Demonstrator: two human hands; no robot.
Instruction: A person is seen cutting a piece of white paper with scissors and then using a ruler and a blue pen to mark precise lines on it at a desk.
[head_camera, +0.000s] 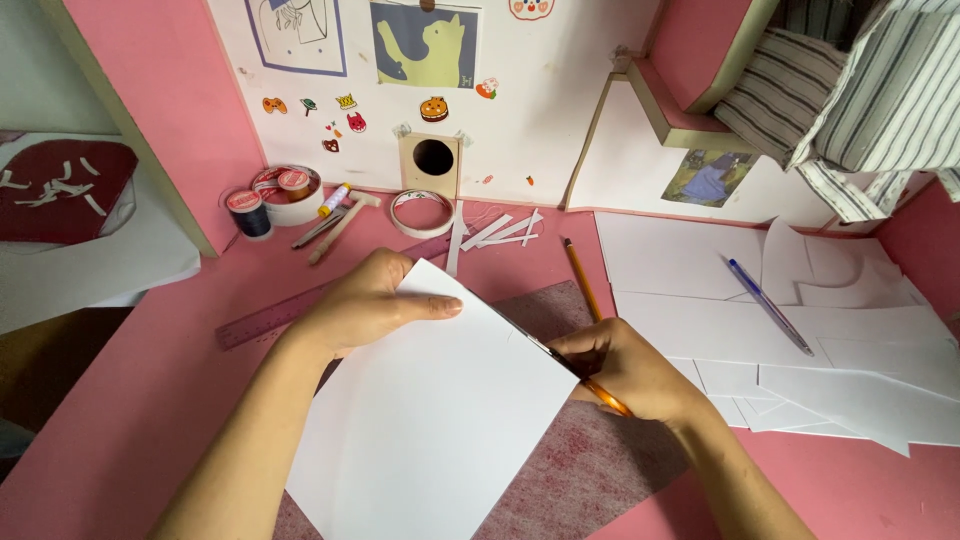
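White, smooth paper sheet (430, 420) lies tilted on a dark red felt piece (590, 470) w/ fuzzy texture, on the pink desk (120, 400). Head view: our left hand (365, 305) presses flat on the sheet's top corner, fingers closed over its edge. Our right hand (625, 370), at the sheet's right edge, is closed around an orange-handled tool (605, 395); we can't tell its blade. Beyond the sheet: purple ruler (270, 318), yellow pencil (580, 278). Right of the sheet: blue pen (768, 305) on loose white papers (860, 390).
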